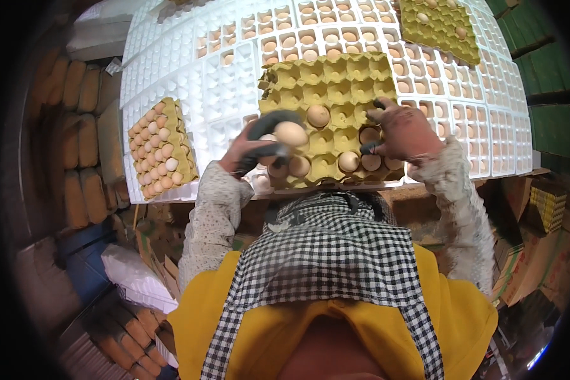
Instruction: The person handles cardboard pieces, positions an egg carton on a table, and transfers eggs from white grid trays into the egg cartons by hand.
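Note:
A yellow-green pulp egg tray [342,82] lies in front of me, mostly bare cells, with several eggs in its nearer rows. Over its left edge, my left hand [253,147], dark on the fingers, is closed around a large tan egg [291,134] and a paler egg [268,140] next to it. My right hand [406,132] is over the tray's right edge, thumb and fingers apart. Below them, a shaded egg [369,135] sits in a cell. Another egg [318,115] stands near the tray's middle.
White moulded trays [234,82] cover the table, many holding eggs toward the right. A filled pulp tray [185,149] sits at the left, another pulp tray [429,28] at the far right. Brown stacked bundles [76,142] stand left of the table; cartons [532,266] lie lower right.

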Tool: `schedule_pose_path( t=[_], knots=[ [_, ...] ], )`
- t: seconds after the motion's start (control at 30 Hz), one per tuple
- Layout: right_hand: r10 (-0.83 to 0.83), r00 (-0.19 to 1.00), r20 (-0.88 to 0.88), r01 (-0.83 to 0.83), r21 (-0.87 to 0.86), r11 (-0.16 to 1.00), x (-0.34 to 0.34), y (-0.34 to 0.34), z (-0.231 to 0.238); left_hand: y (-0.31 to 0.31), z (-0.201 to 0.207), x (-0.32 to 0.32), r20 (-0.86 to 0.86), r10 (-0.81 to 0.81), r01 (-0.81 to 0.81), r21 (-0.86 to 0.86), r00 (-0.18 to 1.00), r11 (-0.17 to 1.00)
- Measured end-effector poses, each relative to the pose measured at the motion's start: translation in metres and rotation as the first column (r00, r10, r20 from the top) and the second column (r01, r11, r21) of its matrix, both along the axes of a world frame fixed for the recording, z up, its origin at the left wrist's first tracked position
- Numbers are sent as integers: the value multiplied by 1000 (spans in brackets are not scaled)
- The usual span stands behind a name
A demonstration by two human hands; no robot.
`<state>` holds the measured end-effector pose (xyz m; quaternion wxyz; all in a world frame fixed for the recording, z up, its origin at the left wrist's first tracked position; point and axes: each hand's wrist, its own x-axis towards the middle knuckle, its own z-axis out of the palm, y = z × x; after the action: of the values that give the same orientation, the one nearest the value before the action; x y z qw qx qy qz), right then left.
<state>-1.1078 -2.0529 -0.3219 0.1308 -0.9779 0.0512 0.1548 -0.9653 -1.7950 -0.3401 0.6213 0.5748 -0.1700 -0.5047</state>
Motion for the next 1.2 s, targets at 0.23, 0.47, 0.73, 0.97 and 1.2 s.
schedule_pose_path(
  t=[0.23, 0.47, 0.73, 0.97, 1.2],
  knots=[
    [83, 978, -192, -33, 249, 968, 8, -20, -3, 0, 15, -28, 763, -628, 40, 630, 155, 776],
    [16, 999, 38, -22, 179, 984, -12, 13, -9, -19, 7, -37, 532, -835, 27, 845, -141, 534],
    [214, 977, 21, -204, -221, 954, -19, 61, -19, 48, -38, 53, 734, 136, -400, 196, 665, 895],
    [-61, 972, 225, -32, 387, 921, 82, 66, 32, 78, -99, 204, 898, -200, -654, 425, 392, 626],
    [-200, 980, 2, 95, 875, 475, 310, 69, -105, 45, -136, 274, 839, -108, -423, 374, 533, 825]
  ],
)
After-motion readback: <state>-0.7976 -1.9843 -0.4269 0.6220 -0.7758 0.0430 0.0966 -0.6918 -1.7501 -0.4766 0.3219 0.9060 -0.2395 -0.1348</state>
